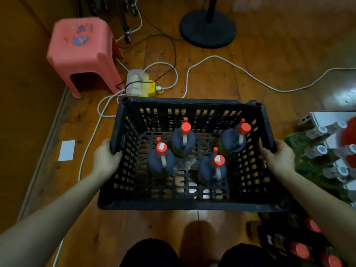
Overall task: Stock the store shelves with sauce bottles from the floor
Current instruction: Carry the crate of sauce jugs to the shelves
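A black slatted plastic crate [185, 204] is held over the wooden floor in front of me. Inside it stand several dark sauce bottles [183, 139] with red caps, upright and spaced apart. My left hand [105, 157] grips the crate's left rim, fingers curled over the edge. My right hand [279, 158] grips the right rim the same way. At the far right, white shelves [327, 118] carry rows of clear bottles [317, 151] with white caps.
A pink plastic stool [82, 53] stands at the back left. A power strip [139, 82] and white cables [221, 59] lie beyond the crate. A black fan base [207, 28] is at the back. More red-capped bottles [300, 249] sit at the lower right. A white paper [66, 150] lies on the floor.
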The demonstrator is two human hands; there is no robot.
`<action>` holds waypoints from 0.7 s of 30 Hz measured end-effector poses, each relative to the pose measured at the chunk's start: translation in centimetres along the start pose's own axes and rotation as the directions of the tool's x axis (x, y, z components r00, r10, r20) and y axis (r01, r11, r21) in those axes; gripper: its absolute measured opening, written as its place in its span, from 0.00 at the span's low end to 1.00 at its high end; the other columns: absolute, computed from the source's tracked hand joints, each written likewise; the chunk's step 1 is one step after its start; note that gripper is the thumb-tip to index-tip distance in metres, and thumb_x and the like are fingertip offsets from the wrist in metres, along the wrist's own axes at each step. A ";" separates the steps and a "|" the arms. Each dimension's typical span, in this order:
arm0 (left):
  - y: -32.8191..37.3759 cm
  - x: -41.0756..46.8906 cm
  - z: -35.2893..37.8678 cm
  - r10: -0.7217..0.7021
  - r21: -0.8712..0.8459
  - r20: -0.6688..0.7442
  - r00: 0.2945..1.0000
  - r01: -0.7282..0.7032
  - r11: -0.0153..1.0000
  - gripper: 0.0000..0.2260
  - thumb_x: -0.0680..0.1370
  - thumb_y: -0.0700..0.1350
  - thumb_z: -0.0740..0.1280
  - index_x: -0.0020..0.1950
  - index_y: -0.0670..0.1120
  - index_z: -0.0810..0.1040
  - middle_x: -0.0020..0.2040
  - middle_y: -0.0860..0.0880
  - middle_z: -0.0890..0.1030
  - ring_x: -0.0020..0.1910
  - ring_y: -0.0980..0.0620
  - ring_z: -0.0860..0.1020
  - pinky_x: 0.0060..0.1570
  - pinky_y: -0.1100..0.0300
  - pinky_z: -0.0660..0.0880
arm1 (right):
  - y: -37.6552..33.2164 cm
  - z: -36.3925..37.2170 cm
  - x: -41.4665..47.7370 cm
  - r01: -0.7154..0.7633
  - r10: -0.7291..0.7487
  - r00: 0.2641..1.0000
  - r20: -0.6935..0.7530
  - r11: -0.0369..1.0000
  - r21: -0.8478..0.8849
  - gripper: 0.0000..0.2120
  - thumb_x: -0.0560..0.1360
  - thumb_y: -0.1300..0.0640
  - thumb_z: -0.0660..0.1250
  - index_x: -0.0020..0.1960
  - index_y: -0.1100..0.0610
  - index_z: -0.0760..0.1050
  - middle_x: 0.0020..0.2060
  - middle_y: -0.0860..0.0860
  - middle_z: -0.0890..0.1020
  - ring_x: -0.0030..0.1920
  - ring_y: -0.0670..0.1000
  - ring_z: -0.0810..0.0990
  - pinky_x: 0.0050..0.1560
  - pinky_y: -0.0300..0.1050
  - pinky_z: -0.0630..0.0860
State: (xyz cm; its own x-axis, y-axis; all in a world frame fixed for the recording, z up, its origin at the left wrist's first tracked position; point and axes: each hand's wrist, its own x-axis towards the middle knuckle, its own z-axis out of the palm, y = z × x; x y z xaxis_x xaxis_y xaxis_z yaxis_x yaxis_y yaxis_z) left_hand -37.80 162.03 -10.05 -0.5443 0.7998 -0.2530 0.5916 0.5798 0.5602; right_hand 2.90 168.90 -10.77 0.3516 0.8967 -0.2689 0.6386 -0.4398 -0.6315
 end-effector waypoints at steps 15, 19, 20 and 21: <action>2.0 3.4 1.8 0.062 0.071 -0.050 0.997 -0.058 0.996 0.15 0.74 0.34 0.66 0.60 0.36 0.71 0.56 0.35 0.77 0.55 0.35 0.75 0.50 0.48 0.73 | -0.7 1.0 5.0 0.111 -0.115 0.990 -0.086 0.993 -0.045 0.08 0.74 0.63 0.64 0.53 0.61 0.75 0.37 0.57 0.81 0.34 0.54 0.81 0.43 0.53 0.80; 1.6 3.5 1.9 0.075 0.092 -0.048 0.996 -0.071 0.993 0.14 0.74 0.35 0.66 0.59 0.36 0.71 0.55 0.35 0.77 0.54 0.36 0.76 0.48 0.50 0.72 | -0.4 1.0 5.4 0.113 -0.117 0.990 -0.081 0.992 -0.051 0.10 0.74 0.63 0.65 0.55 0.62 0.75 0.37 0.58 0.82 0.34 0.54 0.81 0.46 0.55 0.80; 1.5 3.6 1.9 0.075 0.093 -0.046 0.996 -0.071 0.993 0.15 0.74 0.35 0.66 0.60 0.37 0.71 0.55 0.35 0.77 0.53 0.36 0.76 0.48 0.50 0.72 | -0.4 1.0 5.4 0.110 -0.114 0.991 -0.074 0.992 -0.054 0.11 0.74 0.63 0.64 0.56 0.62 0.75 0.38 0.58 0.82 0.35 0.55 0.81 0.46 0.54 0.80; 1.4 3.7 1.9 0.076 0.090 -0.042 0.996 -0.072 0.993 0.15 0.74 0.36 0.66 0.60 0.37 0.70 0.55 0.35 0.77 0.53 0.36 0.76 0.48 0.50 0.73 | -0.3 0.9 5.4 0.112 -0.115 0.991 -0.064 0.992 -0.059 0.10 0.74 0.62 0.64 0.56 0.62 0.74 0.39 0.58 0.81 0.35 0.55 0.81 0.46 0.54 0.80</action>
State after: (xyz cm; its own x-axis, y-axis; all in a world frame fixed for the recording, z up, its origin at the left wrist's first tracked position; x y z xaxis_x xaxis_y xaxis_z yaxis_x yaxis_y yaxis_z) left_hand -37.85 166.07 -11.75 -0.5221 0.8345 -0.1762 0.6807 0.5322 0.5034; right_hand 3.93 173.93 -12.67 0.3186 0.9364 -0.1472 0.7129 -0.3390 -0.6139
